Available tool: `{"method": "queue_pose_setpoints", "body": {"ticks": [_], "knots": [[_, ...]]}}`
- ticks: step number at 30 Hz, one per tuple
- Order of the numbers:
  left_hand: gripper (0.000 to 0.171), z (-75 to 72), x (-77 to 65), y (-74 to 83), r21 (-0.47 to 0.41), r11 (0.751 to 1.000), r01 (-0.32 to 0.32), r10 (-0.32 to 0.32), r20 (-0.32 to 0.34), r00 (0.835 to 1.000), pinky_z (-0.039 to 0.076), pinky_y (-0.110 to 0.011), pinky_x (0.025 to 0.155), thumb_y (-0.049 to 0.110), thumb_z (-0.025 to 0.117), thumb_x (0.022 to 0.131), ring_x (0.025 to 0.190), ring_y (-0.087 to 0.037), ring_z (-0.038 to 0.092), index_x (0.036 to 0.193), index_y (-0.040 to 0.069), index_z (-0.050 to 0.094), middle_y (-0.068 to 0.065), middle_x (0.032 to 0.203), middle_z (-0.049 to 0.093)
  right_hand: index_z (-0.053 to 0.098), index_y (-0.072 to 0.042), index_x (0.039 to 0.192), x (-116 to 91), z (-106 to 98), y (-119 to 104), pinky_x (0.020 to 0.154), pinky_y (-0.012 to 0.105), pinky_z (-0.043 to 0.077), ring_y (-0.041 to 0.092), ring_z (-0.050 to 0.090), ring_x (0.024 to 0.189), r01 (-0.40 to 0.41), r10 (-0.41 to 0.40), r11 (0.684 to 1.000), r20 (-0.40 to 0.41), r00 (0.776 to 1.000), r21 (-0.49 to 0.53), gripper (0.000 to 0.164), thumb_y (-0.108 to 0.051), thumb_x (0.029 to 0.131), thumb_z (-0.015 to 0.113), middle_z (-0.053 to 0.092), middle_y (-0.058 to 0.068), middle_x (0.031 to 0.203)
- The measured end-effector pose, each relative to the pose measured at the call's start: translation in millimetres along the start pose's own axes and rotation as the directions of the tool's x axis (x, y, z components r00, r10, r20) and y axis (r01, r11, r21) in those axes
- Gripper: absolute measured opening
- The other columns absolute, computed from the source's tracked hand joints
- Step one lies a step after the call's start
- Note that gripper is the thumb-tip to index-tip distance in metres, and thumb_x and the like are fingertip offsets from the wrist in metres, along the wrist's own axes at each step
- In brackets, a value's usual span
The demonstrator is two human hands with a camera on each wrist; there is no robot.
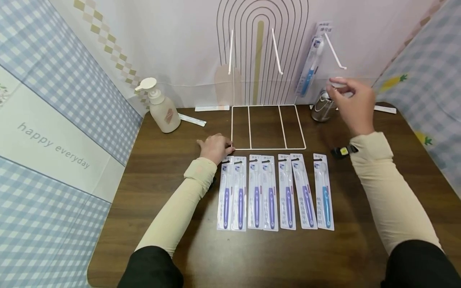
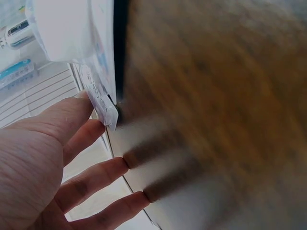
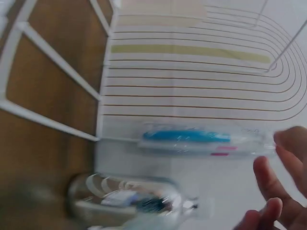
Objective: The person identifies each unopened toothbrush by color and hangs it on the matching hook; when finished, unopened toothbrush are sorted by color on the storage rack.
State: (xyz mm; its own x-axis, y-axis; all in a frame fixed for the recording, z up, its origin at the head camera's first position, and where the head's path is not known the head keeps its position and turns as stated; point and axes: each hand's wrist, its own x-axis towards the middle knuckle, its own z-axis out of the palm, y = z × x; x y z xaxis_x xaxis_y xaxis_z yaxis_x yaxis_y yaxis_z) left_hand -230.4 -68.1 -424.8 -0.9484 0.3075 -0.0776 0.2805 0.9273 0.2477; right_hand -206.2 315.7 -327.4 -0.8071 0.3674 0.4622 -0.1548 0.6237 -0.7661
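Observation:
My left hand (image 1: 214, 149) rests on the table at the rack's front left corner, its fingers spread. In the left wrist view its thumb and index finger lie at the top end of a toothbrush pack (image 2: 99, 98); I see no clear grip. My right hand (image 1: 354, 102) is raised near the right hook (image 1: 335, 52), thumb and index finger bent toward each other with nothing visible between them. Blue packaged toothbrushes (image 1: 310, 68) hang on that hook, behind the hand. A row of packaged purple toothbrushes (image 1: 257, 200) lies on the table, with a blue one (image 1: 326, 204) at its right end.
The white wire rack (image 1: 268, 149) stands at the back, with a left hook (image 1: 231, 52) and a middle hook (image 1: 276, 52). A pump bottle (image 1: 165, 114) stands at the left, a shiny silver container (image 1: 322, 110) near my right hand. White strips (image 1: 211, 108) lie along the back edge.

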Motion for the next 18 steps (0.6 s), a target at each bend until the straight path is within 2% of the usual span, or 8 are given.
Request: {"method": "queue_pose_setpoints", "body": {"ticks": [5,8,12,15,18], "knots": [[0.031,1.3,1.1,-2.1,0.003,1.0,0.005,-0.005,0.01,1.0,0.028,-0.083,0.109,0.047,0.072,0.101,0.126,-0.039,0.063,0.123,0.028,0.08,-0.002,0.13,0.07,0.082,-0.015,0.12,-45,-15,25,0.059,0.02,0.039,-0.002,0.055,0.065,0.001,0.022,0.99,0.163,0.986,-0.141,0.035,-0.037,0.093,0.082,0.063,-0.026,0.074],[0.031,0.7,3.3,-2.9,0.004,1.0,0.009,-0.009,0.007,1.0,0.027,-0.083,0.109,0.047,0.072,0.101,0.127,-0.039,0.063,0.124,0.028,0.08,-0.002,0.13,0.069,0.08,-0.018,0.123,-71,-21,40,0.055,0.025,0.037,0.004,0.053,0.06,0.005,0.059,0.972,0.266,0.962,-0.234,0.039,-0.044,0.094,0.08,0.067,-0.014,0.078],[0.032,-0.1,5.8,-3.1,0.003,1.0,0.008,-0.008,0.009,1.0,0.027,-0.083,0.11,0.047,0.072,0.1,0.127,-0.039,0.063,0.125,0.027,0.08,-0.003,0.13,0.069,0.078,-0.014,0.127,-100,-29,56,0.055,0.029,0.037,0.013,0.051,0.061,-0.001,0.126,0.953,0.395,0.91,-0.302,0.043,-0.045,0.097,0.076,0.068,0.003,0.081],[0.033,0.5,6.3,-2.8,0.006,1.0,0.007,-0.007,0.019,1.0,0.027,-0.083,0.11,0.047,0.071,0.101,0.128,-0.039,0.063,0.125,0.028,0.079,-0.003,0.132,0.069,0.075,-0.01,0.131,-119,-35,65,0.057,0.031,0.037,0.017,0.05,0.063,-0.024,0.193,0.939,0.467,0.863,-0.344,0.048,-0.047,0.099,0.073,0.064,0.005,0.079],[0.033,1.8,6.2,-2.5,0.004,1.0,0.007,-0.008,0.024,1.0,0.027,-0.083,0.11,0.047,0.071,0.101,0.129,-0.039,0.062,0.126,0.028,0.079,-0.002,0.133,0.069,0.073,-0.008,0.133,-135,-38,73,0.057,0.033,0.035,0.018,0.048,0.063,-0.039,0.243,0.925,0.508,0.826,-0.379,0.053,-0.048,0.1,0.072,0.06,0.003,0.076]]}}
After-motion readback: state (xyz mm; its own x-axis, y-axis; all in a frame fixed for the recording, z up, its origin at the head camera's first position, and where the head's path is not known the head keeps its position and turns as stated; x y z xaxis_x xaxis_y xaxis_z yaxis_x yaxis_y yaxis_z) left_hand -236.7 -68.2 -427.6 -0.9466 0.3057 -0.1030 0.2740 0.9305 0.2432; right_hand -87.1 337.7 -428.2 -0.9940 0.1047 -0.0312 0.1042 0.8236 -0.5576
